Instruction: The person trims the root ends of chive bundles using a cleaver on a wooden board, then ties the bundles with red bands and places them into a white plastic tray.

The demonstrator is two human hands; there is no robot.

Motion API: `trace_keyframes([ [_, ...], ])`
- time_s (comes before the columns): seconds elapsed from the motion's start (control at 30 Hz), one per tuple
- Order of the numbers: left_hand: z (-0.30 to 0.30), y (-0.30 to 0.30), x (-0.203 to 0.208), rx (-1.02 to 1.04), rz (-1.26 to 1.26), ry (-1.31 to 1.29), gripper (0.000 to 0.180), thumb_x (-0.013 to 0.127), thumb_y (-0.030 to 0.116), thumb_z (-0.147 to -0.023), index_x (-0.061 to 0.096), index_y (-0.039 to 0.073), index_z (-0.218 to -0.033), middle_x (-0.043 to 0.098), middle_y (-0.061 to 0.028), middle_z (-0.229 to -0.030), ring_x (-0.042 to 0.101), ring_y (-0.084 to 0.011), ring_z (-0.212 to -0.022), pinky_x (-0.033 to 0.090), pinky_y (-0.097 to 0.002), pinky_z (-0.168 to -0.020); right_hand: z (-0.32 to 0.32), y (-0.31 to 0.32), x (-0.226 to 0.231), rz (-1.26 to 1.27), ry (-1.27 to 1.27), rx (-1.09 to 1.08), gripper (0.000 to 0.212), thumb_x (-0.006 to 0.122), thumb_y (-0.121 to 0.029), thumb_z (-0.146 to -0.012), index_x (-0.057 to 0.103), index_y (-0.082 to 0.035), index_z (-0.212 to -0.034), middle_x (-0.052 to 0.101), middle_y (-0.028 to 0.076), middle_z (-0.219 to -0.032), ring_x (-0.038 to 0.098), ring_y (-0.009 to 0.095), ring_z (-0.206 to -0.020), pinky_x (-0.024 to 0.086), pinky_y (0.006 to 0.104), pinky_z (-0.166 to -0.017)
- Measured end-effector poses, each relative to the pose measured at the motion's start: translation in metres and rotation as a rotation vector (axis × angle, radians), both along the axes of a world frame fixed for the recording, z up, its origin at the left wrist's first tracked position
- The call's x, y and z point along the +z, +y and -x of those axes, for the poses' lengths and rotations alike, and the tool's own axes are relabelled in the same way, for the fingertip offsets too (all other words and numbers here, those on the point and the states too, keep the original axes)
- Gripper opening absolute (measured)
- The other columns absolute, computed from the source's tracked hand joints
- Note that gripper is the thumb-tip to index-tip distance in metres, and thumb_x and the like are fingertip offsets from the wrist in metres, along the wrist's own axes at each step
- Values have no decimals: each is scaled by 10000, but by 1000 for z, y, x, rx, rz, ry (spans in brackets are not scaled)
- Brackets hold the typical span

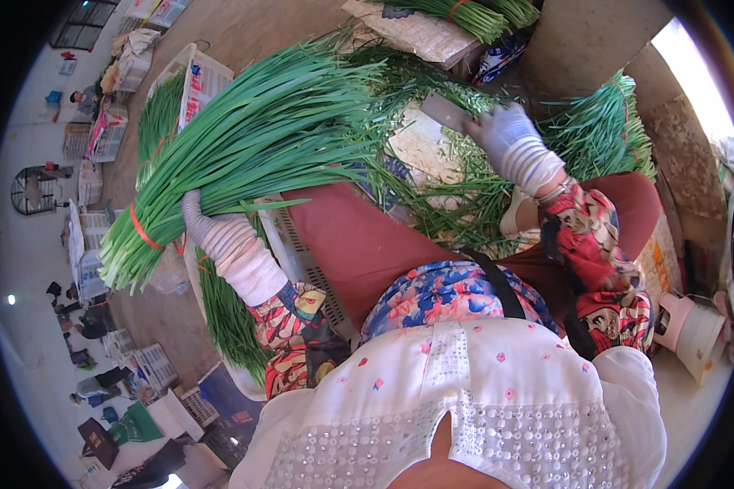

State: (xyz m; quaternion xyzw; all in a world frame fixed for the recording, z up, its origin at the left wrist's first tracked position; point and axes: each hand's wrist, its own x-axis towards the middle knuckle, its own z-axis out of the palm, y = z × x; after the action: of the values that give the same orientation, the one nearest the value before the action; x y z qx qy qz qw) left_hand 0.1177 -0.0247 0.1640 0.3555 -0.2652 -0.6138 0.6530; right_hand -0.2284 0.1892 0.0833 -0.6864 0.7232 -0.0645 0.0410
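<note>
At the person's left, out past the knee, a large bundle of long, flat green leaves (253, 122) with pale stem ends is held at a slant, an orange-red band (144, 228) ringing it near those ends and the loose tips fanning toward the upper middle of the view. The left hand (192, 210), in a grey-and-white striped knit glove, is clasped around the bundle near the band, its fingers mostly hidden by the leaves. Well apart from it, the right hand (501, 134), gloved likewise and slightly blurred, is closed on a flat, rectangular grey metal blade (446, 112) above a spread of loose green leaf scraps (457, 208). Those scraps lie around and partly on a pale, stained flat sheet (420, 151) in front of the maroon trousers (351, 228). Beyond the right hand lies a smaller banded bundle of green leaves (603, 122), and tied green bunches (465, 16) rest on a pale, worn slab (412, 33) at the top. Behind the large bundle, a white plastic crate (212, 81) holds further greens; a second white crate (223, 356), also leaf-filled, stands below the left forearm. A pink-and-white plastic bucket (699, 334) sits tilted at far right.
</note>
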Motion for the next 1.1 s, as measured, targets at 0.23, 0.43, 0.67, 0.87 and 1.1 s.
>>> trace_keyframes([
  [0.23, 23, 16, 17, 129, -40, -27, 441, 634, 96, -756, 592, -20, -1178, 627, -171, -1194, 595, -342, -1096, 493, -507, -972, -111, -75, 41, 367, -1576, -176, 245, 672, -223, -867, 691, -11, -989, 668, 55, -668, 634, 178, -591, 515, 316, -575],
  [0.43, 41, 31, 28, 105, -82, 40, 421, 617, 88, -795, 577, 3, -1205, 628, -163, -1185, 614, -313, -1077, 518, -470, -947, -142, -117, 30, 89, -2314, -555, 185, 706, -235, -856, 626, -68, -867, 521, -18, -601, 488, 105, -488, 441, 280, -460],
  [0.67, 24, 20, 15, -21, -59, 64, 424, 606, 80, -801, 571, 2, -1217, 621, -161, -1204, 601, -317, -1110, 507, -486, -966, -148, -127, 20, 137, -2291, -728, 130, 657, -211, -868, 592, -98, -869, 489, -26, -577, 481, 117, -470, 374, 274, -420],
  [0.87, 37, 27, 20, 21, -125, 57, 418, 617, 86, -793, 582, 5, -1201, 622, -159, -1203, 604, -316, -1099, 510, -484, -958, -130, -119, -14, 172, -2409, -527, 111, 661, -141, -852, 567, -99, -811, 436, -4, -537, 416, 141, -427, 314, 276, -398],
  [1.1, 44, 36, 26, 173, -156, -54, 395, 622, 90, -783, 598, -11, -1164, 630, -165, -1198, 601, -325, -1104, 484, -493, -987, -113, -104, -17, 175, -2063, -732, 63, 649, -112, -858, 646, -59, -893, 492, 16, -522, 450, 140, -423, 328, 283, -401],
])
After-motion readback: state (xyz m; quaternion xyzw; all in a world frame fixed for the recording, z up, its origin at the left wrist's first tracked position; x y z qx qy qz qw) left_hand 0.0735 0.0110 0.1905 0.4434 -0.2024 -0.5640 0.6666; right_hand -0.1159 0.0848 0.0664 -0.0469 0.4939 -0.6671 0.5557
